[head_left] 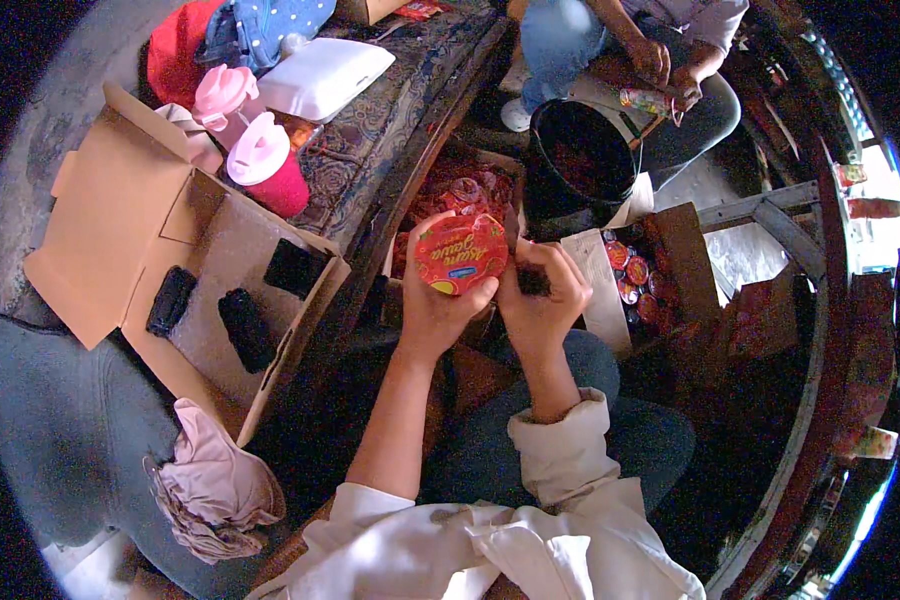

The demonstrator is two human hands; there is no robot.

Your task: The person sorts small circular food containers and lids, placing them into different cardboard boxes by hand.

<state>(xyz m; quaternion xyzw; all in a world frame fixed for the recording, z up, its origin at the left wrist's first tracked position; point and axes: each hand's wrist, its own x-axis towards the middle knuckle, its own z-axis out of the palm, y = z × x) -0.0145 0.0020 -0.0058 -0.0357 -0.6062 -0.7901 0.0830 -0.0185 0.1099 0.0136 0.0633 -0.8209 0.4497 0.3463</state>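
In front of me my left hand (433,322) is wrapped round a plastic drink cup (450,262), its round red printed lid turned up toward me. My right hand (547,298) is at the cup's right edge, thumb and fingers pinched together. What it grips there, if anything, I cannot make out. Just beyond the cup is a carton holding red wrappers or lids (467,190), partly hidden by my hands. To the right of my right hand, an open cardboard box (690,255) holds several cups with red lids (632,272).
At the left lies an open cardboard box (210,330) with black bundles inside. A pink-lidded tumbler (275,185) and a white foam box (325,78) rest on a patterned mat (370,135). Far right, a co-worker's hands (670,80) hold a cup above a black bucket (582,165).
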